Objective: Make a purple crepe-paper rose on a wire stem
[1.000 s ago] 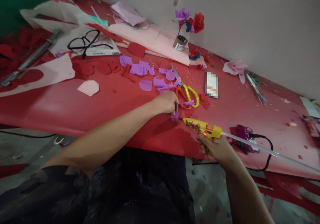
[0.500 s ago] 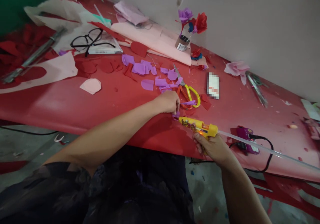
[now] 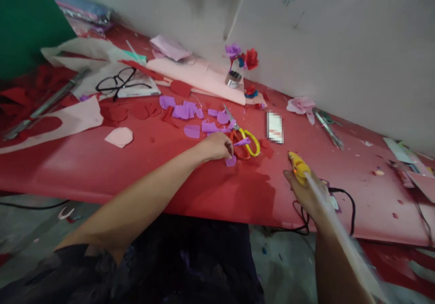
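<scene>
My left hand (image 3: 217, 146) rests on the red table (image 3: 84, 159) with its fingers pinched on a purple paper petal (image 3: 231, 161). Just right of it lie yellow and orange scissors (image 3: 244, 137). My right hand (image 3: 306, 193) is closed round a yellow glue gun (image 3: 298, 167), whose nozzle points away from me and whose clear glue stick (image 3: 340, 231) trails back over my forearm, blurred. Several purple petals (image 3: 190, 113) lie scattered beyond my left hand.
A small cup with purple and red paper flowers (image 3: 238, 66) stands by the wall. Black glasses (image 3: 118, 81) lie on a white pad at left. Pink paper (image 3: 204, 75), a pink petal (image 3: 118, 137), a pink flower (image 3: 301, 105) and a black cable (image 3: 346, 209) are also there.
My right hand has swung the glue gun away from the petal to the right, turning its nozzle away from me. My left hand stays on the petal. The view has tilted up.
</scene>
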Demonstrator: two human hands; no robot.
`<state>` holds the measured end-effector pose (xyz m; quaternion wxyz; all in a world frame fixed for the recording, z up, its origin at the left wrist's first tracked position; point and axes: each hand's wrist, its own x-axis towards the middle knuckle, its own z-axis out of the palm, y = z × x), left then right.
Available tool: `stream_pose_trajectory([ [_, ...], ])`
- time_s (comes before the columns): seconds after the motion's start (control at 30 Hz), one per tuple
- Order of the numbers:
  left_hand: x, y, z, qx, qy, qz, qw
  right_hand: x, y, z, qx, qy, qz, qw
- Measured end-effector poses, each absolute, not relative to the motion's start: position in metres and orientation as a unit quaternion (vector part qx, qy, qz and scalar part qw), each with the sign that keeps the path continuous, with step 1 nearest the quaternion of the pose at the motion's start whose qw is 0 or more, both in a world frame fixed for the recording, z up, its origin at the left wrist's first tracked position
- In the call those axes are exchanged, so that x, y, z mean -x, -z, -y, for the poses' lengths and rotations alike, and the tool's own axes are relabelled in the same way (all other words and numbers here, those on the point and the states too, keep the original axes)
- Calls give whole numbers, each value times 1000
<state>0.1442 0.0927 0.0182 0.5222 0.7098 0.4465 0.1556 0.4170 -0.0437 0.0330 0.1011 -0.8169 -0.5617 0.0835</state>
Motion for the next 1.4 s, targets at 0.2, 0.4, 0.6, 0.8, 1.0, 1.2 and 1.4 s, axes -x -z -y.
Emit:
stream_pose_trajectory([
  [0.2,-126,-30,-107,-603,-279,-453,595,-435,-19,0,828,17,559,-40],
  [0.4,-123,-34,-109,-569,-355,-418,613,-365,-53,-17,731,-6,663,161],
  [0.6,-129,-26,-109,-560,-370,-381,636,-296,-73,-53,591,-273,713,260],
  [0.8,-132,-12,-112,-568,-389,-372,623,-299,-50,-70,592,-314,683,289],
  [1.0,-136,-16,-102,-583,-389,-399,591,-310,-29,-72,615,-311,635,348],
  [1.2,-140,-23,-96,-507,-482,-386,602,-316,-29,-77,612,-327,466,550],
  [1.4,-147,-22,-93,-411,-489,-342,689,-312,-37,-74,575,-378,369,625],
])
